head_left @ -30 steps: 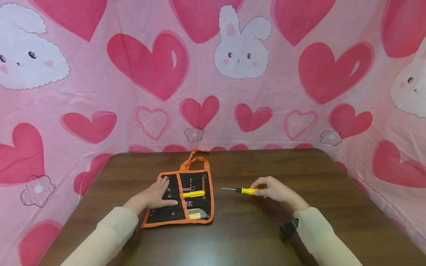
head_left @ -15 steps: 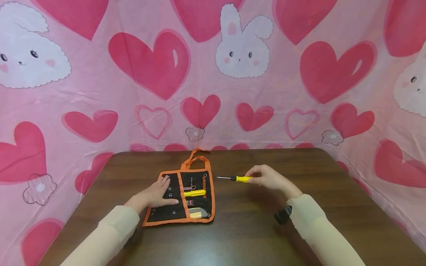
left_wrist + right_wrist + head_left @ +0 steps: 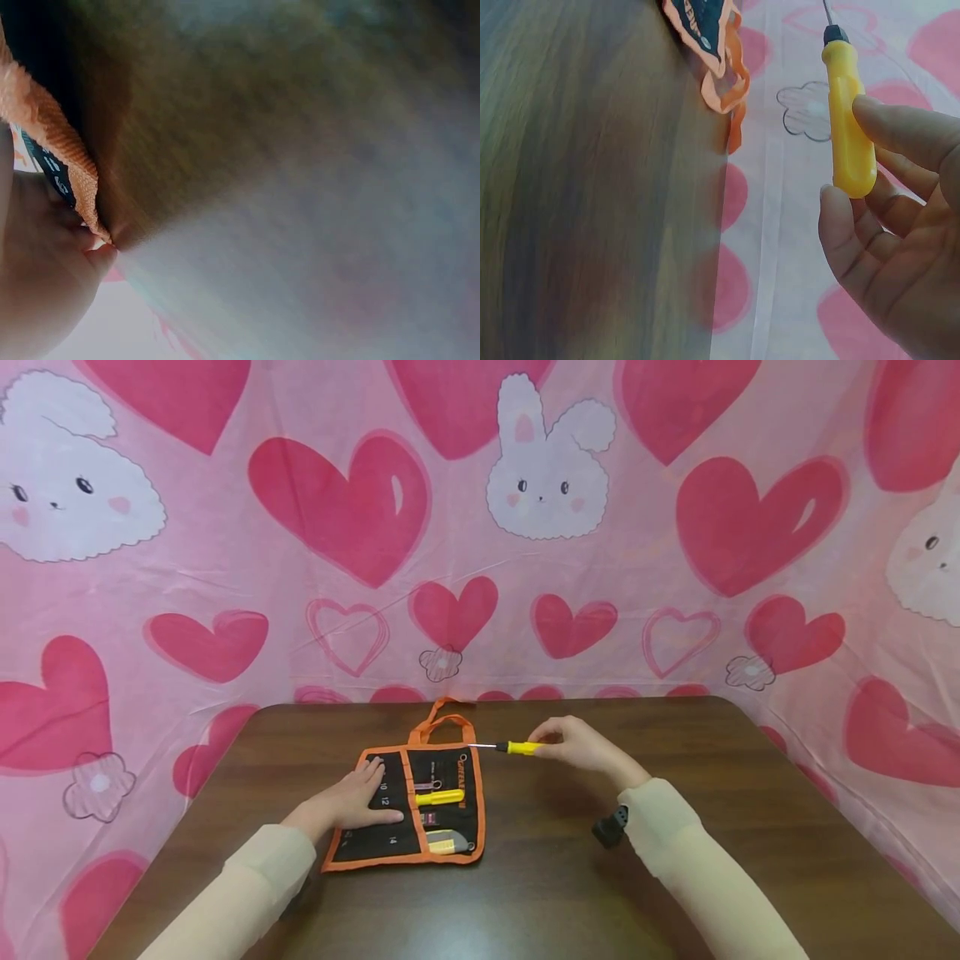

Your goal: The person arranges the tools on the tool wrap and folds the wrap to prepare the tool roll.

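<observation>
A black tool pouch [image 3: 405, 853] with orange trim lies on the table, holding several tools in its right-hand pockets. My left hand [image 3: 348, 800] rests on the pouch's left part, fingers spread and straight. In my right hand [image 3: 573, 745] I pinch a screwdriver [image 3: 849, 124] by its yellow handle, its shaft pointing left. The tip overlaps the pouch's upper right corner in the head view. A second yellow handle [image 3: 441, 797] shows in a middle pocket, and a yellow and grey utility knife [image 3: 446, 842] sits in the lowest one.
The brown wooden table [image 3: 555, 893] ends in front of a pink cloth [image 3: 637, 560] printed with hearts and rabbits. An orange strap [image 3: 442, 722] extends from the pouch's far edge. A black wrist device [image 3: 610, 827] hangs under the right sleeve.
My right hand has moved left and away from me with the screwdriver, bringing its tip over to the pouch's upper right corner. The left hand and the pouch stay put.
</observation>
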Available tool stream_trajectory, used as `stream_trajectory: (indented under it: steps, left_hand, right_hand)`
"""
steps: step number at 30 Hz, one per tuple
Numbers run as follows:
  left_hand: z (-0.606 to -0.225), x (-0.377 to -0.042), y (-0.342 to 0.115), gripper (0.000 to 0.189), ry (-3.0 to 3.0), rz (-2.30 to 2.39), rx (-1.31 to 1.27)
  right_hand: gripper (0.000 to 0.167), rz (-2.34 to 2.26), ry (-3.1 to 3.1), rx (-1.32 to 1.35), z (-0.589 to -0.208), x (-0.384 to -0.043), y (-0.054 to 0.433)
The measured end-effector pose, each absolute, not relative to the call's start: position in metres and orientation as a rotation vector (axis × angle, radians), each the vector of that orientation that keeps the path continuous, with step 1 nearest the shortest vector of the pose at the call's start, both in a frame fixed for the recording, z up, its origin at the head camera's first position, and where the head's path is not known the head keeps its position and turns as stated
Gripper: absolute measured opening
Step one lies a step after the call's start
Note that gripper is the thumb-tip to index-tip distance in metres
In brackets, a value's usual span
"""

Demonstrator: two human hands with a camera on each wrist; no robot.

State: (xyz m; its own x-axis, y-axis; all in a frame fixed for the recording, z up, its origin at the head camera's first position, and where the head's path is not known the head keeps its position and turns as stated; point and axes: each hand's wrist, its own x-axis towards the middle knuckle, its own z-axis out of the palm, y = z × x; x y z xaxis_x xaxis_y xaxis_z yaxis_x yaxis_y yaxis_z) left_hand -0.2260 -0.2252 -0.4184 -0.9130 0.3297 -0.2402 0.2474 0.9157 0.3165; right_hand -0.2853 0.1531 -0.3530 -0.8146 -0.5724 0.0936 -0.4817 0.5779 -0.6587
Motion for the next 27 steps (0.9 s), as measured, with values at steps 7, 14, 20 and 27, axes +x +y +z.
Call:
stream_trajectory:
  steps: [7,14,20,27]
  left_hand:
    - [-0.419,-0.226,-0.225,0.106,2.788,0.406,0.430]
    - [-0.420,-0.226,-0.225,0.106,2.783,0.411,0.423]
    - [-0.419,-0.225,-0.225,0.106,2.776,0.413,0.407]
    - [-0.418,-0.226,-0.225,0.107,2.777,0.409,0.406]
  right_hand:
    - [0.015,-1.004,2.694,-0.957,-0.354,-0.292,0.133]
    - [0.014,-1.051,2.705,-0.879,-0.356,-0.298,0.116]
    - [0.014,-1.043,2.721,-0.854,-0.359,-0.303,0.101]
    - [0.012,-1.009,2.736,-0.839,-0.366,-0.306,0.086]
